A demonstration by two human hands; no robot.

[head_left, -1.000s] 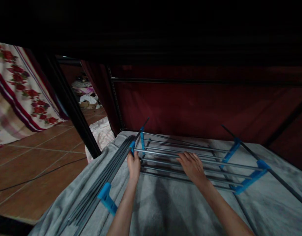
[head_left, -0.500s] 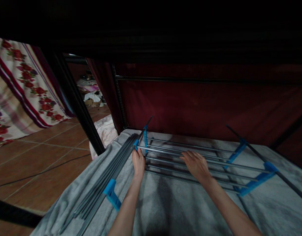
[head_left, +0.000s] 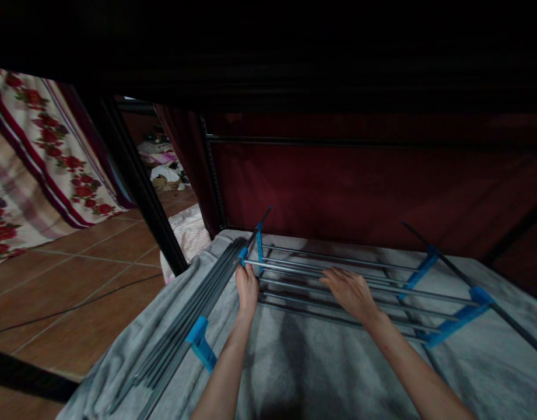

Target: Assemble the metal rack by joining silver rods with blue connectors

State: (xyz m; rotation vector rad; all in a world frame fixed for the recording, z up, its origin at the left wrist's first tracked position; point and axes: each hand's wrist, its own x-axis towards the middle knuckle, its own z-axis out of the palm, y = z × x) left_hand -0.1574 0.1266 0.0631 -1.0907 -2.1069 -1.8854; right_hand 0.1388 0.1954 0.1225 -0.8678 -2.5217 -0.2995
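A partly built rack of grey metal rods (head_left: 294, 314) and blue plastic brackets stands on a grey blanket (head_left: 320, 373). My left hand (head_left: 247, 287) is closed around the left blue bracket (head_left: 242, 256), at the end of the upper rods; its palm hides most of that bracket. My right hand (head_left: 349, 291) is curled over an upper metal rod (head_left: 290, 268) near the middle of the rack, fingertips partly hidden. Another blue bracket (head_left: 458, 326) holds the rods' right ends, with a further bracket (head_left: 419, 272) behind it. Beside my left forearm lies a loose blue bracket (head_left: 200, 344).
Several loose grey rods (head_left: 193, 309) lie bundled on the blanket at left. A black post (head_left: 137, 175) rises beyond them, and a dark bar (head_left: 320, 140) crosses the maroon curtain (head_left: 338, 186) behind. Dark framing hangs low overhead. A cable (head_left: 84, 304) runs over the tiled floor.
Both hands keep their places on the rack, with only a very slight shift. The view has moved a little; the rods and brackets otherwise look the same.
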